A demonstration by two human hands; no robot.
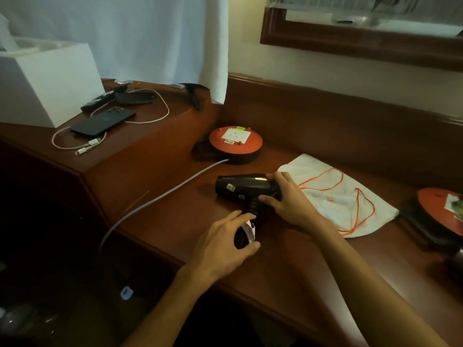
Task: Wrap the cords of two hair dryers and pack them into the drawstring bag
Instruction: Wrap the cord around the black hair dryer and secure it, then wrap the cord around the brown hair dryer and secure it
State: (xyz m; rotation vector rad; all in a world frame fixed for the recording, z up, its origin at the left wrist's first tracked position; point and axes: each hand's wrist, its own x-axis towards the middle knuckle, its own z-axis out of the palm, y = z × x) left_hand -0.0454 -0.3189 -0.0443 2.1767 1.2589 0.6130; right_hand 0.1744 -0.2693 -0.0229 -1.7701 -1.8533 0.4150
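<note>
- Nearest the camera, two bare forearms reach in from the bottom edge over a dark wooden desk (288, 266).
- The left hand (225, 244) curls round the lower end of a black hair dryer (246, 187), thumb and fingers closed on the handle where a white tag shows between them.
- The right hand (288, 199) grips the same dryer at the back of its barrel, fingers over the top and thumb against the joint with the handle.
- The dryer lies on its side on the desk, barrel pointing left (a small yellow sticker shows on its flank).
- A white drawstring bag (350, 209) with an orange cord lies flat on the desk, just beside the right hand and partly under it.
- Behind the dryer sits a round orange-topped cable reel (235, 144), with a grey cable (160, 196) running from it off the desk's front edge.
- A second orange-topped reel (441, 211) sits at the far right, cut off by the frame.
- On the raised shelf at left lie a dark phone (102, 122), a pale charging cable (152, 118) and a white box (50, 81).
</note>
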